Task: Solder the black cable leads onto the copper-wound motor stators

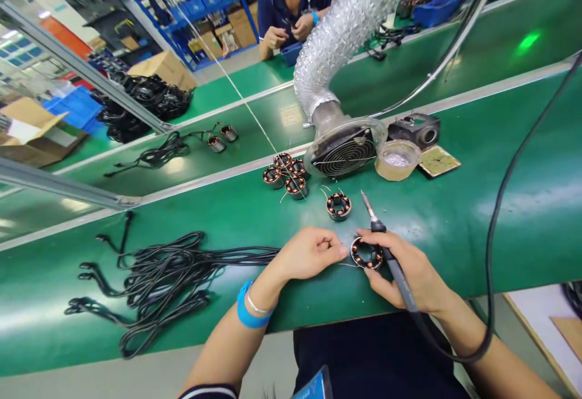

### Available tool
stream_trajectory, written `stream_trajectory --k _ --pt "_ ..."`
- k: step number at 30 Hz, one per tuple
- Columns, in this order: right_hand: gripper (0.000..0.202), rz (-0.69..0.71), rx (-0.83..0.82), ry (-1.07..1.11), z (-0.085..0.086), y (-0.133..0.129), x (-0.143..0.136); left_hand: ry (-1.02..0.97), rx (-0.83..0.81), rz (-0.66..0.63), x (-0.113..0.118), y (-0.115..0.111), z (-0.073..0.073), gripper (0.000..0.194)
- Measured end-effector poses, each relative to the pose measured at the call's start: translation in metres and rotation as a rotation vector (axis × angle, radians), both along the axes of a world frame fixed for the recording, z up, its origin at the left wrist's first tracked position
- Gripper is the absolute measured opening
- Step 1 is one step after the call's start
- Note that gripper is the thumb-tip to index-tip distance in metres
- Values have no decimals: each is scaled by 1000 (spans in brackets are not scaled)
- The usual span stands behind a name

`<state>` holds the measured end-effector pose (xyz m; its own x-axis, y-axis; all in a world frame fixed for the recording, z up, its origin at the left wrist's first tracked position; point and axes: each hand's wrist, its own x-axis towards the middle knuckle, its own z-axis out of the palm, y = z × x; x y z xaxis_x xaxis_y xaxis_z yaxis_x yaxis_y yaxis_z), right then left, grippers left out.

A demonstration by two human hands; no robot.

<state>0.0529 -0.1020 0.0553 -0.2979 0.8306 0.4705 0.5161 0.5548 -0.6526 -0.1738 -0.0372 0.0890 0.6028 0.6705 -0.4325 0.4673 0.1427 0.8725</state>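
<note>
My right hand (404, 265) holds a round copper-wound stator (366, 253) by its rim between thumb and fingers. A soldering iron (379, 229) also rests in that hand, its tip pointing up and away over the green bench. Just left of the stator is my left hand (313, 253), its fingers curled together beside a thin wire; whatever they pinch is too small to make out. Another stator (338, 206) with loose wire ends sits beyond my hands. Black cables (245, 256) run from the left towards my left wrist and pass behind it.
Several stators (296, 185) are grouped near the bench's back rail. A fume extractor fan (348, 153), a round tin (398, 157) and a flat sponge tray (437, 161) stand behind. The iron's cord (491, 229) loops at the right. A person (295, 5) works across the bench.
</note>
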Motion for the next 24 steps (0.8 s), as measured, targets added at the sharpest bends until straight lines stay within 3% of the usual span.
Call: stream_trajectory --k 5,11,18,20,24 --pt "47 14 14 -19 1 2 2 12 216 -8 10 -4 12 31" --pt "46 6 27 -20 0 7 7 -104 161 64 23 -7 7 38" --pt "42 -6 20 -41 -2 7 10 227 281 -37 8 -19 23 23" --pt "41 -16 20 -48 -2 7 11 163 186 -1 12 -24 18 22" --pt "41 -21 26 -61 -4 4 15 -132 -199 222 33 -35 2 25"
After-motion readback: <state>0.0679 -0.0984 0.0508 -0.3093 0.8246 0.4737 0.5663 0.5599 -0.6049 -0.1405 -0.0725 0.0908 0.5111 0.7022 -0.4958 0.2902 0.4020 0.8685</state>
